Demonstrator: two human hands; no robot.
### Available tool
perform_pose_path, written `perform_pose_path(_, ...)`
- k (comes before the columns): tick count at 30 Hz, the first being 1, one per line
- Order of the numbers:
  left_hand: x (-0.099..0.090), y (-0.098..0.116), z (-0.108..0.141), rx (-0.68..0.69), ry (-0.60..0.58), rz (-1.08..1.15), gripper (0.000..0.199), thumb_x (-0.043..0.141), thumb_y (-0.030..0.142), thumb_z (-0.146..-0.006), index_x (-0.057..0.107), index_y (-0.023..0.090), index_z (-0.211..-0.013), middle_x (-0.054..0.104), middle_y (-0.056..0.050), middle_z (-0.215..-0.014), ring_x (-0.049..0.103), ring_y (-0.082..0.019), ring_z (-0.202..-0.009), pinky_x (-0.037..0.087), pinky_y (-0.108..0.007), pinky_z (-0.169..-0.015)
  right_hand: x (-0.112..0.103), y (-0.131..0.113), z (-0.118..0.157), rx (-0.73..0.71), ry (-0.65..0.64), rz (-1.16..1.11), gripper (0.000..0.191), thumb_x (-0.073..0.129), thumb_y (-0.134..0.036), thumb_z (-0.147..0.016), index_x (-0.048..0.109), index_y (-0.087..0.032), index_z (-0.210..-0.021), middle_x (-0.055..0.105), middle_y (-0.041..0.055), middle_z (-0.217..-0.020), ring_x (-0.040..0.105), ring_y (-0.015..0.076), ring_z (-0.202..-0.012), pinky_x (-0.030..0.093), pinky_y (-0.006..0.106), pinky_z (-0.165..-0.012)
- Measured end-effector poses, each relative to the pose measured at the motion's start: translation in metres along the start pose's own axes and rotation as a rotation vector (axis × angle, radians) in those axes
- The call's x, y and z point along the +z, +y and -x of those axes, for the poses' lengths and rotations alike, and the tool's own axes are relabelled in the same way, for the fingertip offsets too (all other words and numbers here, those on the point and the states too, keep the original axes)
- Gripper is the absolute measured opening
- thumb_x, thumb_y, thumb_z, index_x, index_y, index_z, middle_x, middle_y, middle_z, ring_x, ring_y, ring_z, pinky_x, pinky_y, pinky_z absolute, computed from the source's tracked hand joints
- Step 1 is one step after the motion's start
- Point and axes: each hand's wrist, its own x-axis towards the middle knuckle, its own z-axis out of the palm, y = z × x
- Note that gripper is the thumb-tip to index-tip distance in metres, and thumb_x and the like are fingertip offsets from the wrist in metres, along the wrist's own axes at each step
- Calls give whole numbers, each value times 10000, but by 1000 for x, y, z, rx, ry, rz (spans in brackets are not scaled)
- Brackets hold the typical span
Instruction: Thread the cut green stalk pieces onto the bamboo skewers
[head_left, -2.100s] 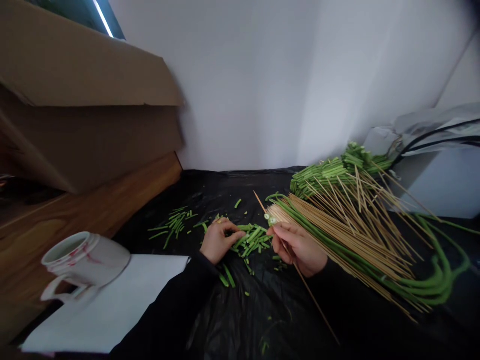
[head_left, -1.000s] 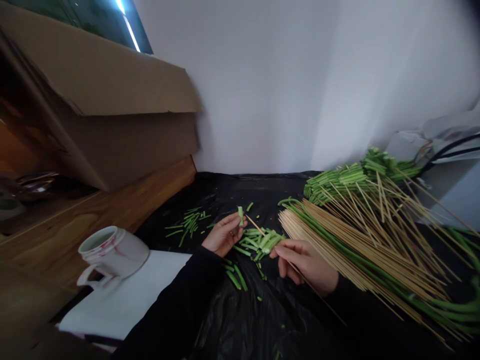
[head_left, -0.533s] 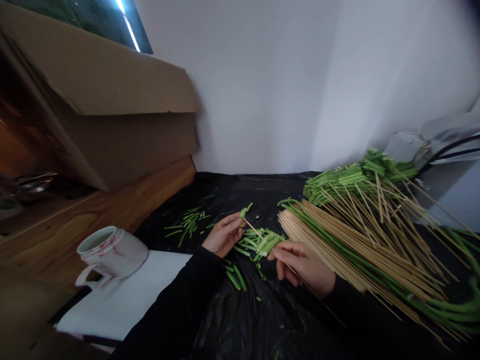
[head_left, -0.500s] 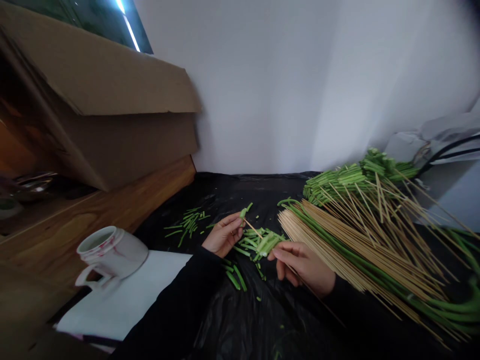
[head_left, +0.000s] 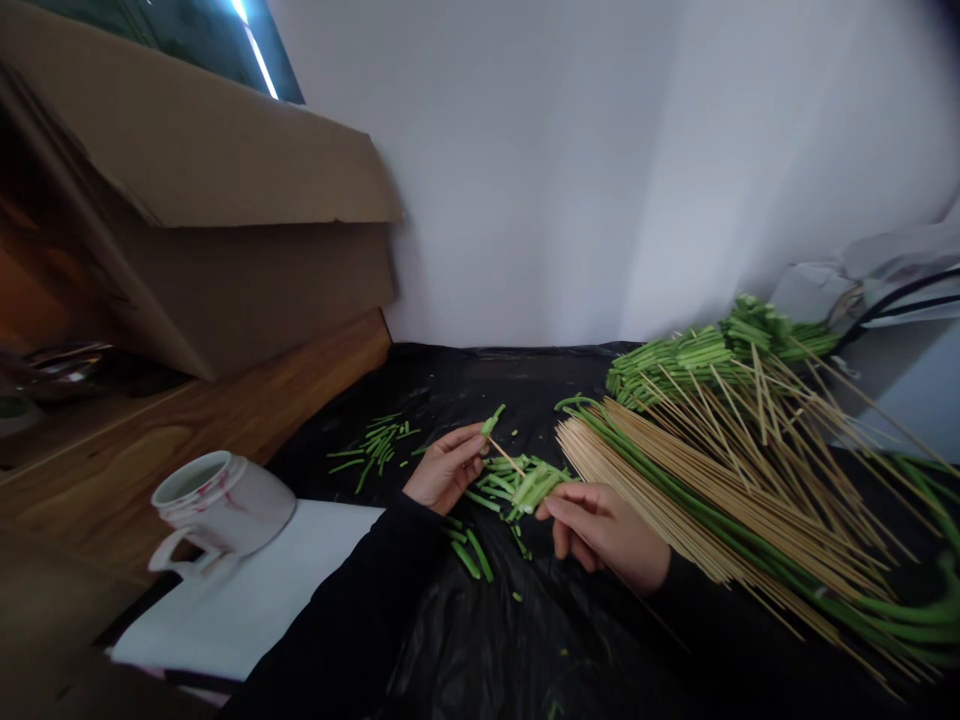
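Observation:
My left hand (head_left: 448, 468) pinches a short green stem piece (head_left: 489, 422) at the tip of a wooden skewer (head_left: 508, 457). Closed round that same skewer, my right hand (head_left: 606, 530) sits to the right and nearer to me. Several pale green stem pieces (head_left: 534, 489) are threaded side by side on the skewer, just in front of my right fingertips. Below and behind the hands, cut green stems (head_left: 495, 493) lie loose on black plastic sheeting (head_left: 480, 370). The skewer's rear end runs under my right hand toward my sleeve.
Right of my hands lie many bare skewers (head_left: 675, 480) with long green stems (head_left: 705, 515) across them. Filled skewers (head_left: 694, 350) are piled behind. On the left stand a mug (head_left: 255, 505) on white paper (head_left: 300, 570) and a cardboard box (head_left: 285, 270). More cut stems (head_left: 381, 440) lie left.
Hardly anything differs. Both hands keep their places on the skewer and the stem piece, and the view has shifted very slightly.

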Motion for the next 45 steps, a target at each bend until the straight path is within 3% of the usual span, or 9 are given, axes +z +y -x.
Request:
perform_pose_path(8,5,3,3,74,34,-126,299,814,167,-574,731,115,-856,716,-78,-828,600,-73,-631,459,-150,-550,3,-7,1,-15,47,131,248,508,-402,-812,573,-168,-761,584,-36,-511,368,45,-308,221,188,-325)
perform_pose_path(15,1,-1,1,44,13,-110,284,763,276,-667,729,104,-890,704,-93,-815,601,-84,-645,469,-165,-579,5,-9,3,-5,48,134,233,507,-387,-807,575,-170,-754,577,-41,-508,361,44,-315,221,191,-335)
perform_pose_path(31,-2,3,-3,-44,64,-25,163,758,110,-652,714,96,-808,705,-75,-775,617,-79,-622,500,-149,-548,7,-10,4,12,76,149,250,520,-414,-787,566,-178,-723,560,-47,-481,343,51,-313,224,197,-335)
perform_pose_path(45,-2,-3,-2,-91,31,-21,191,760,102,-650,716,106,-836,693,-62,-743,618,-78,-606,490,-147,-542,6,-4,1,2,90,166,233,512,-391,-796,578,-181,-720,554,-43,-477,346,60,-324,226,202,-339)
